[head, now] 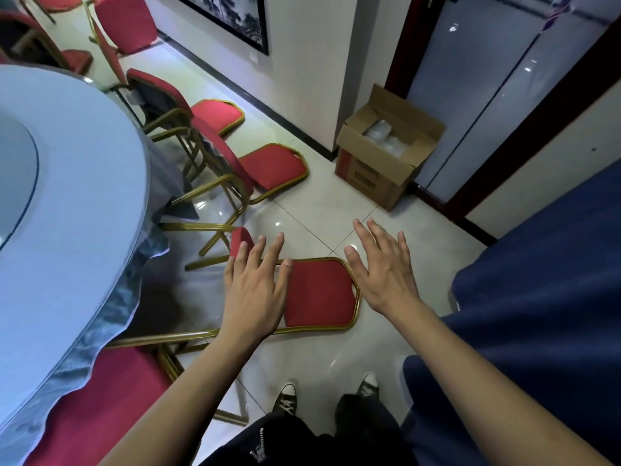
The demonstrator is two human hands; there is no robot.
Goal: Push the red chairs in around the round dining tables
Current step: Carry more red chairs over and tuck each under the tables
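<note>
A red chair (319, 294) with a gold frame lies tipped over on the floor in front of me, its legs pointing toward the round table (67, 196) on the left. My left hand (255, 287) hovers over its left part with fingers straight and spread. My right hand (379, 267) hovers over its right edge, also spread and holding nothing. Two more tipped red chairs (272, 166) (218, 112) lie farther along the table's edge. Another red chair seat (100, 408) shows under the tablecloth at lower left.
An open cardboard box (383, 156) stands by the wall corner and door frame. A dark blue cloth-covered table (544, 297) fills the right side. More red chairs (124, 25) stand at the top left. My shoes (285, 398) are on the glossy tiled floor.
</note>
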